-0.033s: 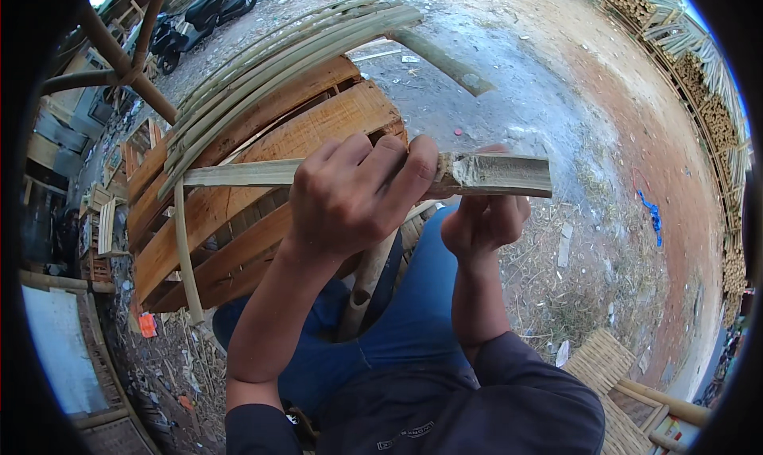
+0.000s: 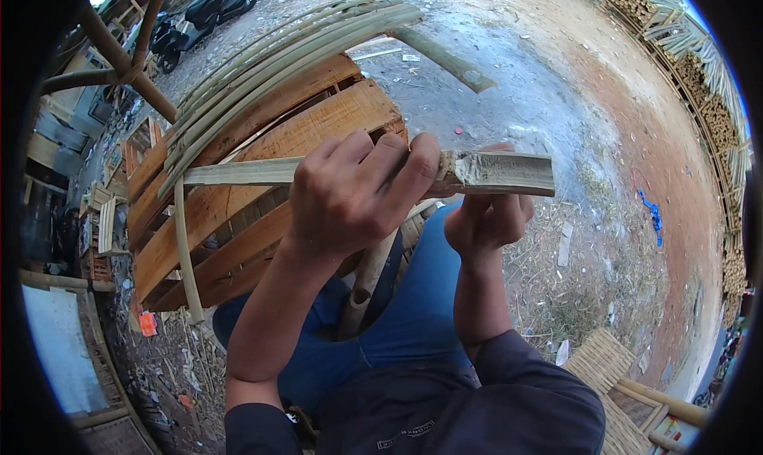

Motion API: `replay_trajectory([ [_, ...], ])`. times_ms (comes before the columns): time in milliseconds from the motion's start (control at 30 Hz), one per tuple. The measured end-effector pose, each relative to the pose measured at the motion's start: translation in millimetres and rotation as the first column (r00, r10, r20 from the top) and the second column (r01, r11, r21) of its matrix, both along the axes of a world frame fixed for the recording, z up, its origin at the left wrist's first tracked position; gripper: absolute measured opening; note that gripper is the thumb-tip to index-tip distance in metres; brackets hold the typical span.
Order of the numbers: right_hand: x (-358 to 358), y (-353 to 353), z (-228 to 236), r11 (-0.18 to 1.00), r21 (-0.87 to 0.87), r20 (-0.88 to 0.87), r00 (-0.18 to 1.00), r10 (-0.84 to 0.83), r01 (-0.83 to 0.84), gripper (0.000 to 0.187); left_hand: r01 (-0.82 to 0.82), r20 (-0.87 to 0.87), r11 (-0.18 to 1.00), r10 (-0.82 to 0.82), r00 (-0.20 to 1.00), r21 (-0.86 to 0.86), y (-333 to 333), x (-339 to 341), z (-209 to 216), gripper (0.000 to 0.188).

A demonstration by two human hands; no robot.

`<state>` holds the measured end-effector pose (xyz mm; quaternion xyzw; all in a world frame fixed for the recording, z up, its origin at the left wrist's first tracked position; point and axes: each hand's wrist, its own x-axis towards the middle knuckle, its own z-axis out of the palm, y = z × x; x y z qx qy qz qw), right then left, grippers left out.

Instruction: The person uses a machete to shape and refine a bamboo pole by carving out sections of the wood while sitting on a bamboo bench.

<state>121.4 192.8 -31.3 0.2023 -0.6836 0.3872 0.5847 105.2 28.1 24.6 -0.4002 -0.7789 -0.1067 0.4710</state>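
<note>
A split length of bamboo point(image 2: 509, 174) lies crosswise before me, its hollow side up, with a rough node just right of my left hand. My left hand point(image 2: 354, 189) wraps over it from above, knuckles up, fingers closed. Beneath its right part, my right hand point(image 2: 489, 220) is closed, fingers curled up against the underside; the bamboo hides whether it also holds something else. Leftward the bamboo narrows over brown wooden planks point(image 2: 326, 113). A thin bamboo strip point(image 2: 187, 252) hangs down near its left end.
Several long bamboo strips point(image 2: 286, 61) lie across the planks. A bamboo pole point(image 2: 445, 58) juts out beyond them. Between my legs stands a bamboo tube point(image 2: 366, 284). Woven panels point(image 2: 600, 360) sit at lower right, a motorcycle point(image 2: 218, 10) at far left, stacked poles point(image 2: 632, 2) at far right.
The right end of the bamboo and my right hand have shifted very slightly to the right. My left hand keeps its grip in nearly the same place.
</note>
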Motion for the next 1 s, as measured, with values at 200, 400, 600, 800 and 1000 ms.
replay_trajectory([
  [200,18,-8,-10,0.990,-0.144,0.261,0.965,0.025,0.013,0.017,-0.034,0.099,0.998,0.039,0.994,-0.057,5,0,-4,0.033],
  [400,21,-26,-25,0.888,-0.433,0.236,0.931,0.277,-0.154,0.025,-0.073,0.084,0.995,0.079,0.993,-0.063,11,0,-17,0.017],
  [600,31,-40,-19,0.763,-0.602,0.191,0.886,0.423,-0.235,0.027,-0.086,0.110,0.992,0.096,0.989,-0.091,7,5,-14,0.015],
  [800,40,-44,-21,0.719,-0.647,0.188,0.860,0.474,-0.254,0.029,-0.053,0.080,0.998,0.056,0.995,-0.045,5,7,-21,0.013],
  [1000,38,-35,-29,0.773,-0.575,0.209,0.866,0.455,-0.267,0.027,-0.061,0.058,0.997,0.064,0.996,-0.053,4,6,-24,0.013],
])
